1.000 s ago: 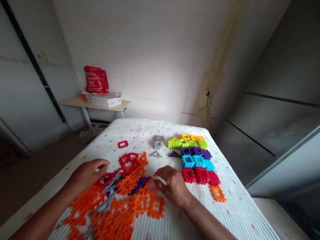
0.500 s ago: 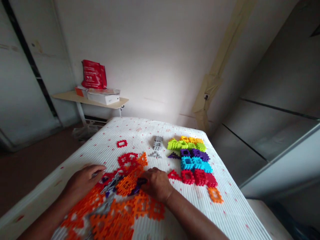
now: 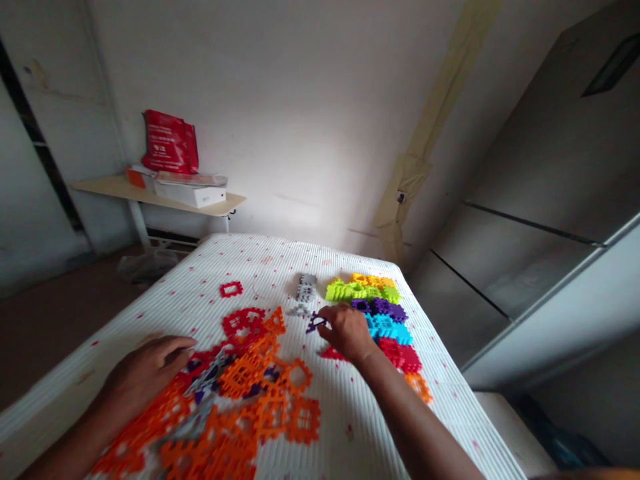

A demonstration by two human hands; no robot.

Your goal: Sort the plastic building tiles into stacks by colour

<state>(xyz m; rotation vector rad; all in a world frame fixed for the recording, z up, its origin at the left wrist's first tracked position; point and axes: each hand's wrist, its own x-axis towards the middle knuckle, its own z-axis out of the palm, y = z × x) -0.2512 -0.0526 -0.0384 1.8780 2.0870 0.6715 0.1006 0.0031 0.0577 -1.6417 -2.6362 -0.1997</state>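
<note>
My right hand (image 3: 346,331) pinches a small purple piece (image 3: 315,323) just above the bed, beside the sorted rows of yellow, green (image 3: 355,291), purple (image 3: 381,308), blue (image 3: 390,327) and red blocks (image 3: 400,354). My left hand (image 3: 143,375) lies palm down, fingers spread, on the left edge of a loose heap of orange pieces (image 3: 260,400) mixed with red, grey and purple ones. A red triangle (image 3: 331,353) lies under my right wrist.
The white ribbed bed cover (image 3: 280,267) carries a lone red square (image 3: 231,289) and a grey block (image 3: 306,287) farther back. A shelf (image 3: 160,197) with a red bag and boxes stands by the wall at the left. A grey cabinet rises on the right.
My right hand has taken a purple piece out of the orange heap and carried it up and right toward the sorted rows. The left hand has stayed on the heap.
</note>
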